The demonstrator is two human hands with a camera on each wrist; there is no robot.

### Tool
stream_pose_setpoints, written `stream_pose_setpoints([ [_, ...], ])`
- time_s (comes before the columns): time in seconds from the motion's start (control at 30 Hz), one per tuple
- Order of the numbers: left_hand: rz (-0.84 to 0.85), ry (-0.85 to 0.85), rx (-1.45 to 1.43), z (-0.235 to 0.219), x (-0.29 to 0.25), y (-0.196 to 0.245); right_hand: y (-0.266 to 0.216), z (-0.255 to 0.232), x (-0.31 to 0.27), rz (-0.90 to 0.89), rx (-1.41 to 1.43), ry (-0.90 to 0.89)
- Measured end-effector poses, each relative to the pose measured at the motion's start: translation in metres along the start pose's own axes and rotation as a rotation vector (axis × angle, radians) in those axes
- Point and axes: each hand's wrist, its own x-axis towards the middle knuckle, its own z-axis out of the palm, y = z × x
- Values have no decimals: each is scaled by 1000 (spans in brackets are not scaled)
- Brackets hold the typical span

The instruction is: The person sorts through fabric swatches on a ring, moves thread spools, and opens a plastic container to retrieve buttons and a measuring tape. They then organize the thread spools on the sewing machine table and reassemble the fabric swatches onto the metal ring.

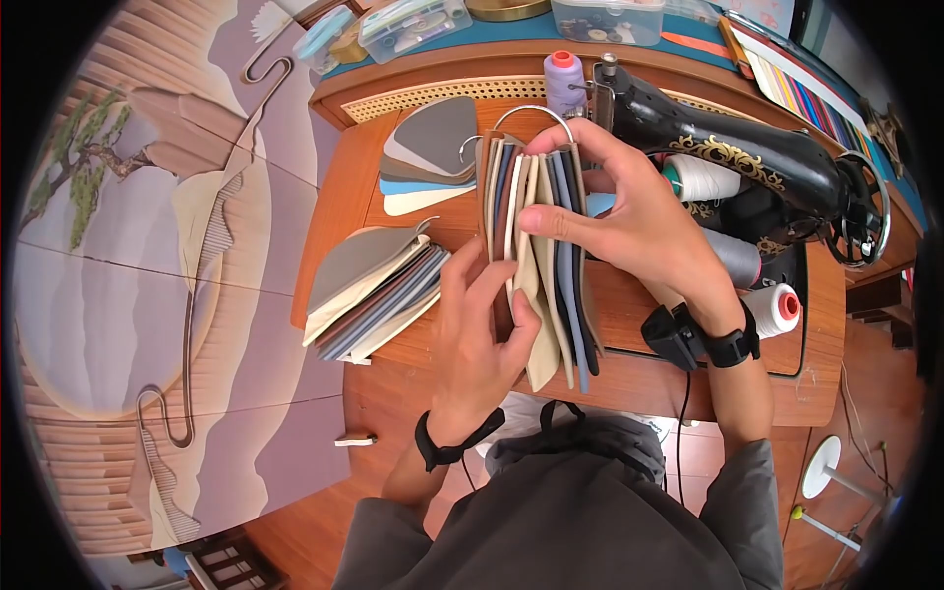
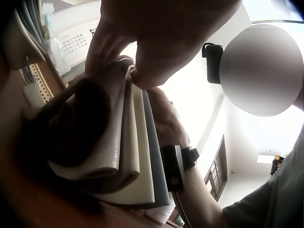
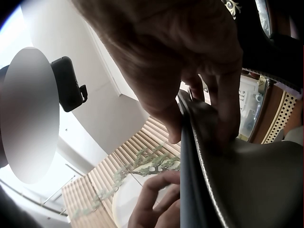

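Note:
A ring-bound bundle of leather-like swatches [image 1: 537, 285] stands on its edges on the wooden table, its leaves beige, brown, black and blue-grey. The metal ring [image 1: 536, 111] shows at its far end. From the right, my right hand [image 1: 639, 206] holds the bundle near the ring, thumb laid across the leaves. My left hand [image 1: 477, 339] pinches leaves at the left side, lower down. Close up in the left wrist view, the fingers grip the top edge of the folded-looking swatches [image 2: 137, 142]. A dark swatch [image 3: 261, 180] fills much of the right wrist view beneath the right hand.
Two more swatch bundles lie to the left, a thick one [image 1: 379, 285] and a fanned one [image 1: 433, 147]. A black sewing machine [image 1: 737, 147] stands at the right, with thread cones [image 1: 772, 310] beside it. Plastic boxes [image 1: 413, 28] line the back shelf.

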Motion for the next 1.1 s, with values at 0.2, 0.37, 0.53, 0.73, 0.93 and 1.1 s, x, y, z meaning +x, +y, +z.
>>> stream_pose_setpoints([
  [0.2,-25,16,-50,6,4,7,4,2,0,-34,-33,18],
  [0.37,-37,38,-33,6,9,16,-7,0,-1,99,28,-16],
  [0.53,-163,-48,-72,6,8,15,-7,2,-1,108,9,3],
  [0.73,-107,-25,-153,5,10,20,-6,4,-2,108,28,20],
  [0.93,-262,-32,-312,19,9,20,3,13,-2,-20,-145,66],
  [1.1,-293,121,-527,14,10,-2,0,16,-2,-5,82,13],
])
